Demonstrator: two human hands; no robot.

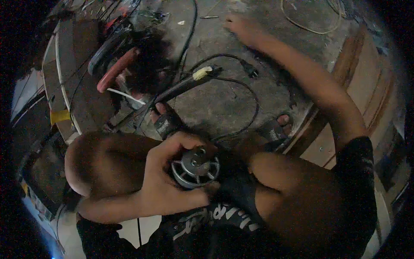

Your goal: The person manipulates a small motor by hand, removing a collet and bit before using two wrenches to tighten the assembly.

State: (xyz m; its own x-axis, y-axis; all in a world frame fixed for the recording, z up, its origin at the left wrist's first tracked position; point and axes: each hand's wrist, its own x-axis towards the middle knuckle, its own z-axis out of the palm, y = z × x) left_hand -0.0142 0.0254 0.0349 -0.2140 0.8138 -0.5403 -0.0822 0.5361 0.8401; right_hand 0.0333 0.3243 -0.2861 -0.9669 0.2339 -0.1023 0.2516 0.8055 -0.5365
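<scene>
While my left hand (166, 181) is gripping the round finned motor part (196, 166) in my lap, axis pointing upward, my right hand (241, 26) is reaching far forward. Its fingers are lying spread on the concrete floor (215, 99), holding nothing.

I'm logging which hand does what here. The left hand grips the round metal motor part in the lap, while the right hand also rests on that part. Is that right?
Not quite. The left hand does grip the round metal motor part in the lap, but the right hand is not on it: the head view shows it stretched far out, flat on the concrete floor.
</scene>
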